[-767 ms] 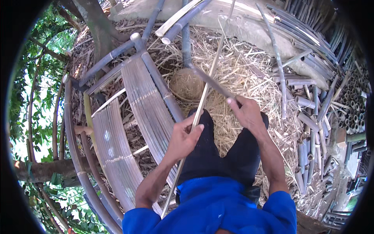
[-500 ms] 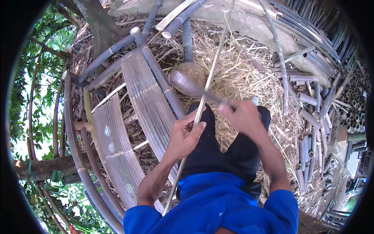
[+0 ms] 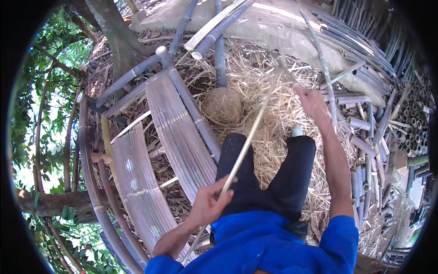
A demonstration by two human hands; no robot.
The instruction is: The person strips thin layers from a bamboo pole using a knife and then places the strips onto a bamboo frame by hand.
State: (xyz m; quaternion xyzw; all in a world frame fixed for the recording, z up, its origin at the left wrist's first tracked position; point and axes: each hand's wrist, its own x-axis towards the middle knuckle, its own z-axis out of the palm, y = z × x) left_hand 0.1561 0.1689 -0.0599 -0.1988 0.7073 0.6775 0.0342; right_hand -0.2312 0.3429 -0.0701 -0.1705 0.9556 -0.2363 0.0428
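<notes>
A long pale bamboo strip [image 3: 248, 141] runs slantwise from beside my blue shirt, over my left thigh, out above the shavings. My left hand [image 3: 211, 202] is closed round it, thumb pressed along the top. Farther out, my right hand [image 3: 312, 101] grips the handle of a broad-bladed knife [image 3: 287, 73]. The blade is smeared by motion and lies by the far end of the strip; I cannot tell whether the two touch. The strip's near end passes under my left forearm.
A slatted bamboo bench [image 3: 175, 118] stands at my left. Ahead, a round stump-like block [image 3: 221, 106] sits among pale shavings [image 3: 269, 114]. Bamboo poles [image 3: 219, 29] jut in from the far side. Cut bamboo pieces [image 3: 360, 123] are piled at the right.
My right hand has swung outward and to the right with the knife, from mid-strip to near its far end. My left hand has drawn back toward my body, still holding the strip.
</notes>
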